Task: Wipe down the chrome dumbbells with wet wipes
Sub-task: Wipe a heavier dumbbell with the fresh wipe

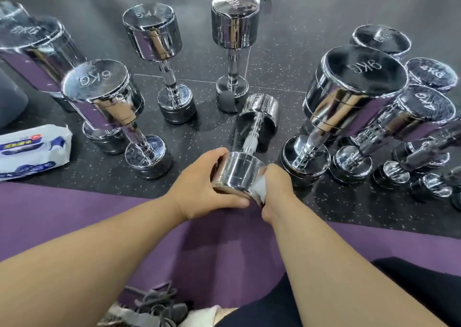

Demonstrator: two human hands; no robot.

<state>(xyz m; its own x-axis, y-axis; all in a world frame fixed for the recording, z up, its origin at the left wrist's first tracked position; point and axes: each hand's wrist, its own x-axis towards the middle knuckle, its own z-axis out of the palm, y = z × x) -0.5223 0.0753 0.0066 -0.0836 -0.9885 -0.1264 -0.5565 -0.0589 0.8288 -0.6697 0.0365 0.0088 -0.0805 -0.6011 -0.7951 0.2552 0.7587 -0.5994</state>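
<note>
**Step in hand:** wiping the near head of the small chrome dumbbell with a knurled handle (245,137). This dumbbell lies tilted on the dark speckled rubber floor (197,39). Its near head is at the edge of the purple exercise mat (99,214).

**Hands:**
- The left hand (199,187) grips the near head, fingers curled over the top, and steadies it.
- The right hand (277,184) pinches a crumpled white wet wipe (259,189) against the right side of the same head.

**Surroundings:** Other chrome dumbbells stand on end nearby, among them one stamped 6KG (99,94). A white and blue wipe pack (32,149) lies on the floor to the left.

**Next move (judgement):** Turn the head under the wipe. The left hand must regrip so that the chrome it covers is exposed. Then carry the wipe along the handle to the far head.
</note>
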